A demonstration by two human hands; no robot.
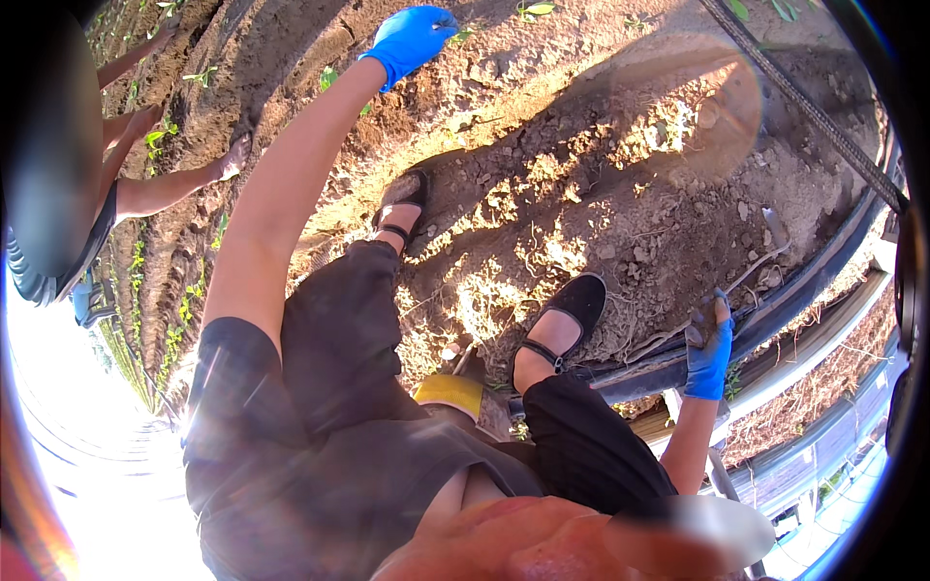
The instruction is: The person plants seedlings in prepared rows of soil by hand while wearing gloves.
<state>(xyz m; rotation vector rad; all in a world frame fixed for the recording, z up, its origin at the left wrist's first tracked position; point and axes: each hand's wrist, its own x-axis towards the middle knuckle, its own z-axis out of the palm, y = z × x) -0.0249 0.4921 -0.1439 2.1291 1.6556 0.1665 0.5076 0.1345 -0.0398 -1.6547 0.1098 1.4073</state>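
Note:
My left hand [413,42], in a blue glove, reaches out over the soil [501,80] with its fingers curled in. Its fingertips are beside a small green seedling [461,36]; whether they pinch anything is hidden. On the other side, my right hand [710,347] wears a soil-stained blue glove. Its fingers close around a thin-shafted hand tool [755,266], apparently a small hoe. The tool's shaft bends near its far end, where a small pale blade [775,226] rests on or just above the ground.
Between my legs is a yellow-banded object [450,394], partly covered by clothing. A dark edging strip [806,279] curves along the right, beside wooden boards [770,374]. A braided cord [806,109] crosses the upper right. Another person's bare foot [234,156] stands among seedling rows at left.

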